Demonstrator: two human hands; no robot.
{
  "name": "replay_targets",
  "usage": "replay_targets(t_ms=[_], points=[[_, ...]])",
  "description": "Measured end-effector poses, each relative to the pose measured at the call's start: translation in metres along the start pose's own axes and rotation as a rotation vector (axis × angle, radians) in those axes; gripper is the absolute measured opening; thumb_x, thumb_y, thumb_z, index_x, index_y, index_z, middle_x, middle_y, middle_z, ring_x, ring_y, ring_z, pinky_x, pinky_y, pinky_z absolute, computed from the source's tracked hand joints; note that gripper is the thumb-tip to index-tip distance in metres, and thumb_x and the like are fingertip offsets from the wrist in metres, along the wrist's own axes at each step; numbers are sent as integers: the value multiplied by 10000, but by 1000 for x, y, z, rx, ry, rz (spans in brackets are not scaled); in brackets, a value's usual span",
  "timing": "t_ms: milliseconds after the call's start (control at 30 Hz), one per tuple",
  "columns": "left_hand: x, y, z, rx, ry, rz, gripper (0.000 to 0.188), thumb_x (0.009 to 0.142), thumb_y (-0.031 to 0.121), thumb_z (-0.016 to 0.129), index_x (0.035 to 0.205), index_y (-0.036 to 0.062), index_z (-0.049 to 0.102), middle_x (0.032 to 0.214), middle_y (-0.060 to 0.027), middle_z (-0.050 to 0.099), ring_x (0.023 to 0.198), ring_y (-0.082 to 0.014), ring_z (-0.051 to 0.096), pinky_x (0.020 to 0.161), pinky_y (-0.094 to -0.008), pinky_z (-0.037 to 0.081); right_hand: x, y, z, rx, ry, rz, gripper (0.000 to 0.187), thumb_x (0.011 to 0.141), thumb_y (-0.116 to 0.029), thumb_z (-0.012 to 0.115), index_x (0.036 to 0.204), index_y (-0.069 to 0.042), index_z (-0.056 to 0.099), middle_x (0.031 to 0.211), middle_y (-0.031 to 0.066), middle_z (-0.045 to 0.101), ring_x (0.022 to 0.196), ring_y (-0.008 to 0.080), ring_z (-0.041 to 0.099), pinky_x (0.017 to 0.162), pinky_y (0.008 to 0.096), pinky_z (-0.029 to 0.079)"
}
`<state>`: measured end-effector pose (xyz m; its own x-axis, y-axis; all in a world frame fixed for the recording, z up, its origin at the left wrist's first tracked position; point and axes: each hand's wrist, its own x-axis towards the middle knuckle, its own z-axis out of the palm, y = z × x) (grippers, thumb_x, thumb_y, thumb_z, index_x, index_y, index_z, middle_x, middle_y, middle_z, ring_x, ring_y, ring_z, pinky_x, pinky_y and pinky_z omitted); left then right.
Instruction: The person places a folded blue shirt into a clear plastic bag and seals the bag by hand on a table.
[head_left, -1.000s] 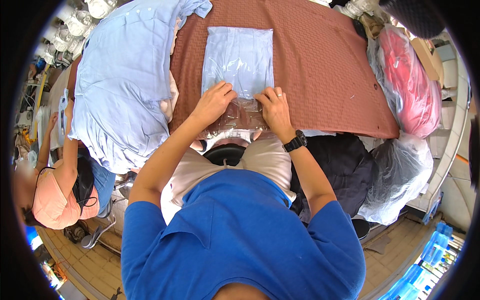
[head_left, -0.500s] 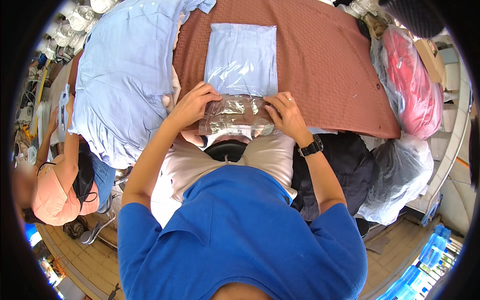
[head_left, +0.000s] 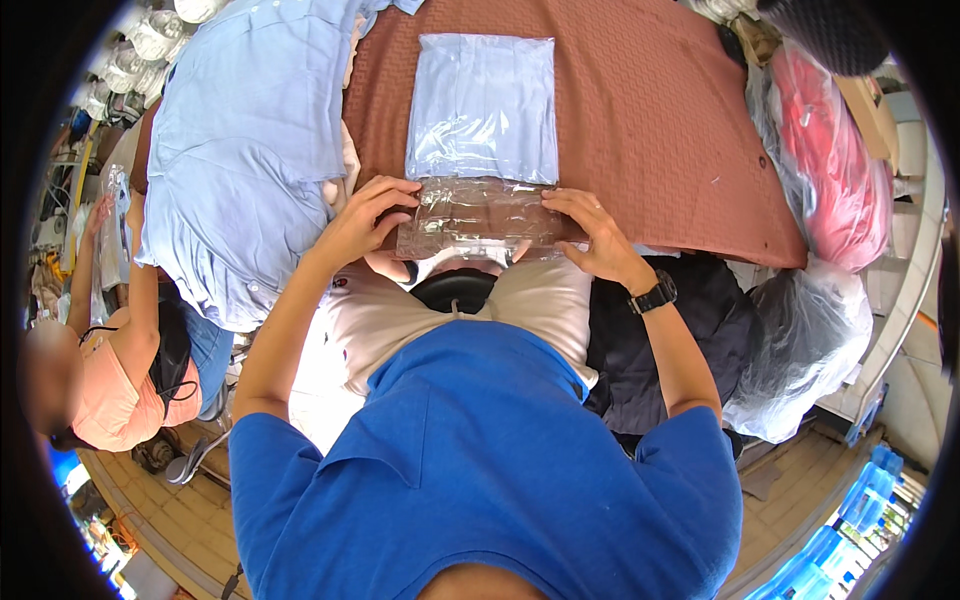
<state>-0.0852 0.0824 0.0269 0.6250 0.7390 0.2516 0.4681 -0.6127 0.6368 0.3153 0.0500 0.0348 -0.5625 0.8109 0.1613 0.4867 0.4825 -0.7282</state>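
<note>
A folded light blue garment (head_left: 485, 110) lies flat inside a clear plastic bag on the brown cloth-covered table in front of me. The bag's garment-free end, a transparent flap (head_left: 478, 212), stretches toward me over the table's near edge. At the flap's left side is my left hand (head_left: 372, 218), its fingertips on the plastic and its thumb apart from them. My right hand (head_left: 598, 238) rests at the opposite side, fingers stretched along the flap's upper corner, thumb spread lower down. Neither hand appears to grip the plastic.
Loose light blue garments (head_left: 235, 150) are heaped on the table's left. Plastic-wrapped red goods (head_left: 825, 165) stand at the right, above a clear plastic bundle (head_left: 810, 350) and dark fabric (head_left: 670, 350). A co-worker in an orange top (head_left: 125, 385) handles plastic at far left.
My hands have spread apart, the right one moving outward to the right, and their fingers have opened from the flap's edge. The co-worker's hands have shifted slightly.
</note>
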Motion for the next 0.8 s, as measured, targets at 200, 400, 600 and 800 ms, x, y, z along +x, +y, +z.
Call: replay_targets(t_ms=[200, 400, 600, 800], points=[[-3, -5, 15, -91, 137, -101, 105, 917, -58, 627, 1010, -8, 625, 1247, -122, 690, 1099, -306, 638, 951, -371, 501, -2, 7, 8, -39, 40, -28, 612, 754, 38, 771, 1335, -63, 606, 1436, 101, 560, 1345, 341, 477, 1146, 442, 410], [1, -2, 24, -74, 221, -107, 108, 932, -57, 623, 1029, -12, 611, 1199, -121, 711, 1062, -307, 650, 923, -362, 513, 2, 9, 23, -103, 207, -86, 482, 759, -57, 825, 1214, -47, 667, 1320, 93, 627, 1217, 328, 541, 1044, 428, 462], [4, -5, 25, 17, 239, -20, 125, 911, -67, 637, 1021, -9, 626, 1149, -109, 723, 1043, -299, 656, 896, -359, 520, 13, 15, 34, -118, 321, -53, 273, 812, -3, 768, 1074, -15, 695, 1179, 112, 662, 1122, 318, 576, 947, 416, 485], [10, -3, 31, -81, 322, -96, 43, 955, -28, 607, 994, -8, 611, 1033, -125, 725, 958, -304, 667, 829, -371, 530, 28, 16, 36, -14, 419, -86, 79, 896, 27, 692, 967, 8, 661, 1004, 141, 692, 922, 310, 645, 808, 378, 536]])
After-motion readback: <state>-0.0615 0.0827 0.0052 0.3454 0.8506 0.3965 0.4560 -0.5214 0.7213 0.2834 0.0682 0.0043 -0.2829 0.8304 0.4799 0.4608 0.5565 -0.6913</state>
